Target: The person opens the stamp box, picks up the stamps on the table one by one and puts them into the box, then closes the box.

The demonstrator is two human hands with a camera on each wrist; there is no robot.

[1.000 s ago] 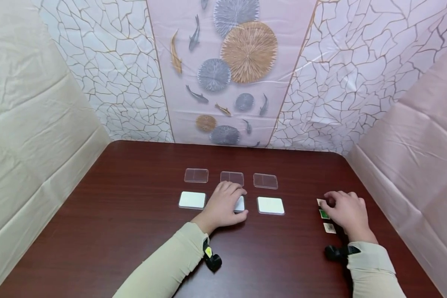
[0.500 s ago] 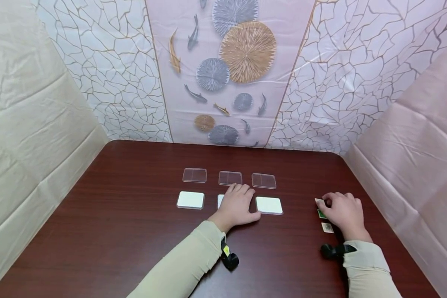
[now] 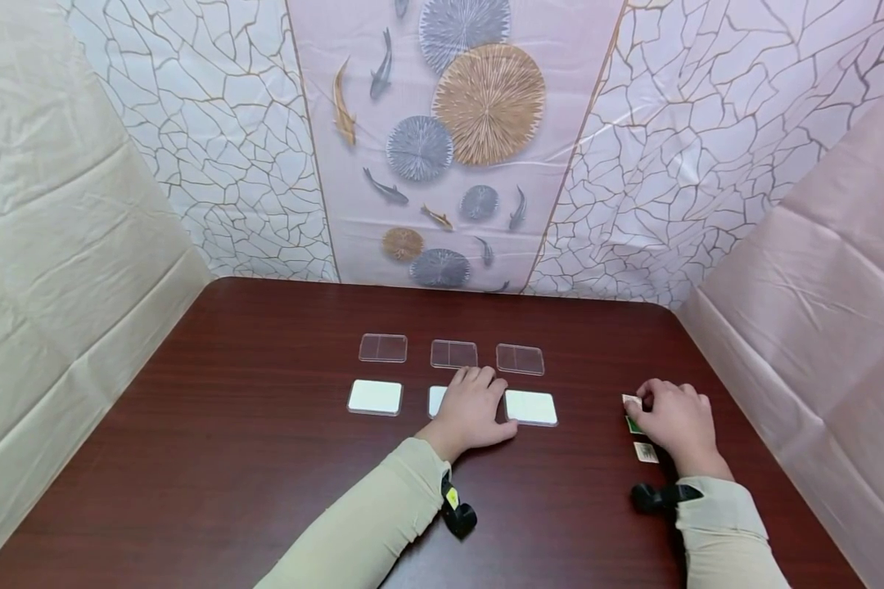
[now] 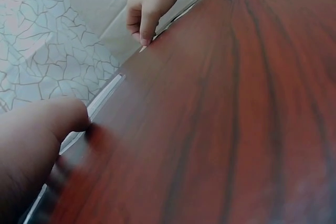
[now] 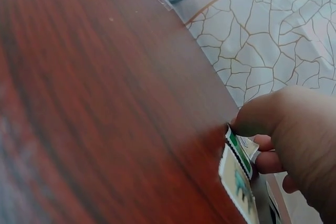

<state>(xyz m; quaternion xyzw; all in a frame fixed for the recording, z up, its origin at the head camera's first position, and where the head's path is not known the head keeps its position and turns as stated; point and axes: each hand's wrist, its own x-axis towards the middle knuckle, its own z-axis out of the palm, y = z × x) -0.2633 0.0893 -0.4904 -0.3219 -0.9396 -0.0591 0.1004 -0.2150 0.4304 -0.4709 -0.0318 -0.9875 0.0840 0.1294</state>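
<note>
1. Presently, the landmark is the rightmost white-topped case point(image 3: 530, 408), flat on the dark red bench point(image 3: 265, 491); places below are taken from it, left and right being the person's.
2. Left hand point(image 3: 471, 415): just left of the rightmost white-topped case, back upward, thumb set wide of the fingers, nothing seen in its grasp. Thumb tip is at that case's near left corner; contact cannot be told.
3. Middle white-topped case point(image 3: 436, 401): left of the landmark in the same row, mostly hidden by the left hand. Left white-topped case point(image 3: 375, 397): farther left, top in full sight.
4. Three clear flat pieces, in a row on the far side: right clear piece point(image 3: 519, 360) behind the landmark, middle clear piece point(image 3: 454, 354) and left clear piece point(image 3: 383, 348) leftward of that.
5. Right hand point(image 3: 679, 421): well right of the landmark, thumb and fingers bent into a narrow curve at the far pale stamp point(image 3: 630, 402). Cannot tell whether the stamp is pinched or merely touched.
6. Stamps form a column well right of the landmark. Far pale stamp about level with it; green stamp point(image 3: 634, 425) next, partly covered by the right hand; near pale stamp point(image 3: 645, 452) closer to the person than the landmark.
7. Right wrist view: near pale stamp has a toothed edge and a dark printed figure.
</note>
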